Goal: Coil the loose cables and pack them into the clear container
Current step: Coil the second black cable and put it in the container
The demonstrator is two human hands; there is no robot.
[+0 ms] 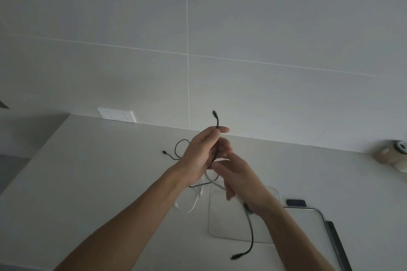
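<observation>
Above the middle of the desk [92,182], towards its far edge by the wall, the head view shows both hands raised and working one black cable [250,226]. The left hand [199,156] has its fingers curled round the cable, with the thumb laid along the top; a short end with its plug stands up out of the fist, its long axis near upright and tipped a little towards the left. The right hand [240,180] lies just beside and nearer the person, fingers loosely bent and touching the cable below the left fist; whether it pinches the cable or only guides it I cannot tell, as the picture is blurred there. From the hands the rest of the cable hangs down and runs back towards the near edge of the desk, passing over the clear container [220,226] and ending in a free plug by the container's near rim. So the loose length lies on the right hand's side, below and behind it, and that hand looks the better placed to gather the next loop. A second black cable [176,152] lies on the desk behind the left hand, and a white cable [193,204] lies just left of the container; both look uncoiled.
</observation>
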